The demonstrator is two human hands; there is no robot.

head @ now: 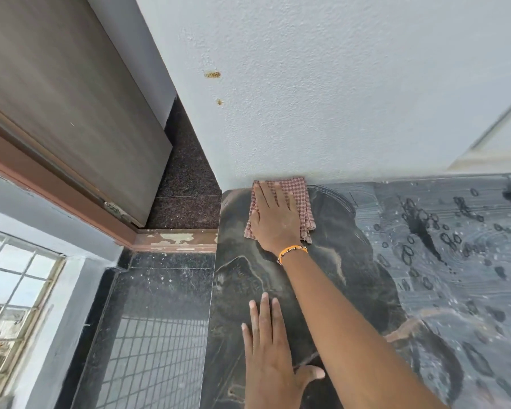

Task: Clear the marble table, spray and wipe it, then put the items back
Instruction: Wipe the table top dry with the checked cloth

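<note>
The right hand (273,219) presses flat, fingers straight, on a folded checked cloth (298,199) at the table's (366,261) far left corner, touching the rough white wall (322,84). At six o'clock the left hand (270,352) lies flat, fingers apart. Soapy streaks and droplets cover the dark marble toward three o'clock.

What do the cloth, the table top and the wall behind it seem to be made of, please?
The cloth under the right hand looks like thin woven fabric, red-and-pale checked, folded in soft layers. The table top looks like dark polished stone, probably marble: pale veins, reflections, and beaded wet streaks on it. The wall looks like painted plaster, matt, with a fine grainy texture.
</note>
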